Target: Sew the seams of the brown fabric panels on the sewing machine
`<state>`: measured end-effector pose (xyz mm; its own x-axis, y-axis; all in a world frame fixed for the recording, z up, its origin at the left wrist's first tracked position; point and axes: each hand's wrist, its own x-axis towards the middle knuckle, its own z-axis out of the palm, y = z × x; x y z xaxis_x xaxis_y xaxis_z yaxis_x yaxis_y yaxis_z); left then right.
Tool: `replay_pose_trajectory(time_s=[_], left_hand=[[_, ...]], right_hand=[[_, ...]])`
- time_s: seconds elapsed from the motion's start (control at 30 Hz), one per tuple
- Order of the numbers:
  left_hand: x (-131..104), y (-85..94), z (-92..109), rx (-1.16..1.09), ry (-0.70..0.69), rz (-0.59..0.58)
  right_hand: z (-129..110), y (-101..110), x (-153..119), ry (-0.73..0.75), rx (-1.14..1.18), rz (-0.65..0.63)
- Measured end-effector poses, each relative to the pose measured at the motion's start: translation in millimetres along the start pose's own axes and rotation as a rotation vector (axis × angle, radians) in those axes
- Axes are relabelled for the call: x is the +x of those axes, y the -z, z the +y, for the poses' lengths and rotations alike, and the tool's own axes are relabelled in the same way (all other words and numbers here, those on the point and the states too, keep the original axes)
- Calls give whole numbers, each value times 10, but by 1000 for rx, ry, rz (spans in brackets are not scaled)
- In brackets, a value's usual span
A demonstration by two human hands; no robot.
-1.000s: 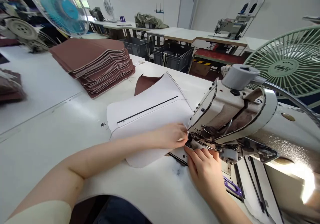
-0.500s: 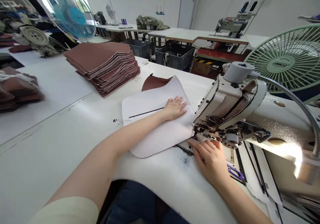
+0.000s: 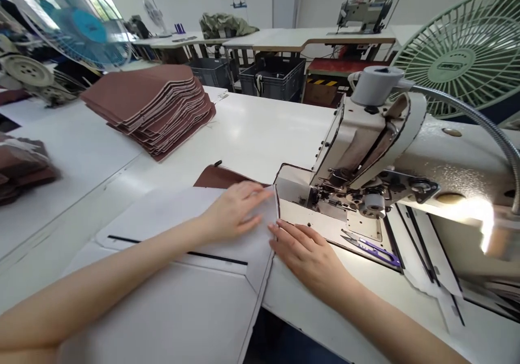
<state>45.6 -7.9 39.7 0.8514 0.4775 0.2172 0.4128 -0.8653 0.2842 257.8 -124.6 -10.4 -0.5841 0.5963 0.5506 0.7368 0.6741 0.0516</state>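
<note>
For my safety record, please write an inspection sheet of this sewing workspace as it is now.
Surface: white table, bare around the machine.
Job's things: white-backed panel with brown face, lying flat left of the sewing machine.
Clutter: stack of brown panels; purple snips on the machine bed.
Hands: left hand and right hand both flat on the panel's edge, open.
Cables: flexible lamp arm; no loose cable seen.
Surroundings: green fan, blue fan, grey crates.

Two bare forearms reach forward. The left hand [image 3: 233, 212] lies flat, palm down, fingers spread. The right hand [image 3: 303, 250] rests just beside it, palm down, fingers extended leftward.
</note>
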Motion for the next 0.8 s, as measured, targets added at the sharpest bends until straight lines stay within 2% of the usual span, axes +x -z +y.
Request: replay_pose_trajectory(time_s=[0.07,0.13,0.23,0.3,0.5,0.67,0.8], left_hand=[[222,-173,-99,128,-23,24],[411,-381,-147,164,-82,-35],[606,-645,-111,153,-112,-85],[689,-747,-52,144,-119,-86],[766,-829,28,112,-235,-15],[737,-874,16,63,-254,42],[768,-919,5,82,-236,46]], right_hand=[[-20,-22,-1,-34,28,-7],[-14,-13,-6,-77,71,-22],[32,43,-18,-152,119,-49],[75,86,-31,-199,114,-51],[133,150,-65,-234,60,-8],[118,173,-65,-264,23,-8],[133,194,-68,-274,23,-10]])
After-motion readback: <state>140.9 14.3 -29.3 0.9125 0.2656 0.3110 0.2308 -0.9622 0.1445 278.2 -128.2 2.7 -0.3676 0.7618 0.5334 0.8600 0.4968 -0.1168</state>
